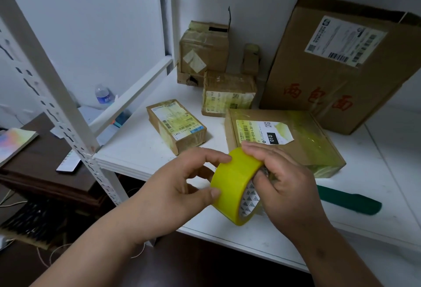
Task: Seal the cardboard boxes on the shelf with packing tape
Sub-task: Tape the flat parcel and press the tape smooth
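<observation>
Clearly both hands hold the yellow roll of packing tape above the white shelf's near edge: left hand pinching its rim, right hand gripping the far side. Light and stiff, probably slick; best held by the rim or core.

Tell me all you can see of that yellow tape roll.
The tape roll is glossy yellow plastic tape wound on a white core printed with small grey triangles. It is held tilted in the air over the shelf's front edge. The left hand pinches its outer face; the right hand grips its far rim.
</observation>
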Demonstrator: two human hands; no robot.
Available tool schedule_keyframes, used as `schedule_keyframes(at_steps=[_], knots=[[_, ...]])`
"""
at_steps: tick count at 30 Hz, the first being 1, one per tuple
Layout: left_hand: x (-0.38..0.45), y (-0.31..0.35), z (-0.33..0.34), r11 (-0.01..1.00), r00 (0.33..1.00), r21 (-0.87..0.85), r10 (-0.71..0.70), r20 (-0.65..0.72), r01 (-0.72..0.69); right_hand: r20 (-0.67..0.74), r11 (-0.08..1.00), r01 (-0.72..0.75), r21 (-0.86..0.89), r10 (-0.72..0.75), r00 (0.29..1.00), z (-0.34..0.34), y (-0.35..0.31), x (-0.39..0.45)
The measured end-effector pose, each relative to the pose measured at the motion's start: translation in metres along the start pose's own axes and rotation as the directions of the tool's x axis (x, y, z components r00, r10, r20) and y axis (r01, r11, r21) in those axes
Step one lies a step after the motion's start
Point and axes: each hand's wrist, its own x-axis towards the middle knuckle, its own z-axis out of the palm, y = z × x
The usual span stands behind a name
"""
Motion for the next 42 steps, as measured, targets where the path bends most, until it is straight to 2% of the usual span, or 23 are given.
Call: schedule_keyframes(at_steps=[4, 10, 12, 15, 18, 21, 23, 25, 27, 34, 38, 42], knots=[[0.004, 0.001, -0.003, 0.998, 0.992, -0.008, 0.065, -0.104, -0.066, 0.009, 1.000, -0.017, -0.013, 0.017, 1.000, 0.009, -0.006, -0.001], [0.010, -0.005, -0.012, 0.997, 0.983, 0.056, 0.053, -0.178, -0.044, 0.055, 0.993, -0.119, 0.023, 0.117, 0.992, 0.022, -0.017, -0.005], [0.009, -0.008, -0.014, 0.988, 0.976, 0.140, 0.091, -0.197, -0.064, 0.089, 0.977, -0.202, 0.070, 0.195, 0.977, 0.028, -0.021, -0.006], [0.004, -0.015, -0.017, 0.938, 0.944, 0.317, 0.224, -0.243, -0.141, 0.129, 0.950, -0.292, 0.112, 0.278, 0.952, 0.039, -0.024, -0.006], [-0.004, -0.020, -0.022, 0.906, 0.916, 0.396, 0.280, -0.289, -0.152, 0.160, 0.924, -0.364, 0.120, 0.344, 0.925, 0.048, -0.023, -0.003], [-0.007, -0.018, -0.029, 0.937, 0.916, 0.346, 0.173, -0.361, -0.040, 0.173, 0.925, -0.367, 0.101, 0.347, 0.922, 0.054, -0.026, 0.002], [-0.005, -0.016, -0.039, 0.988, 0.907, 0.152, 0.039, -0.419, 0.027, 0.184, 0.946, -0.317, 0.074, 0.299, 0.936, 0.060, -0.033, 0.005], [-0.002, -0.011, -0.050, 0.996, 0.914, -0.082, -0.060, -0.401, 0.029, 0.183, 0.955, -0.289, 0.072, 0.272, 0.945, 0.064, -0.038, 0.007], [-0.003, -0.007, -0.058, 0.987, 0.933, -0.159, -0.088, -0.349, 0.033, 0.168, 0.960, -0.271, 0.064, 0.258, 0.952, 0.066, -0.039, 0.009], [-0.005, -0.010, -0.064, 0.990, 0.962, -0.038, -0.139, -0.236, 0.134, 0.197, 0.983, -0.183, 0.010, 0.178, 0.964, 0.069, -0.035, 0.017], [-0.003, -0.005, -0.063, 0.982, 0.955, -0.030, -0.188, -0.229, 0.186, 0.231, 0.986, -0.163, 0.030, 0.151, 0.961, 0.067, -0.025, 0.022], [-0.001, -0.005, -0.062, 0.978, 0.949, 0.068, -0.171, -0.263, 0.196, 0.265, 0.986, -0.160, 0.048, 0.142, 0.954, 0.066, -0.019, 0.028]])
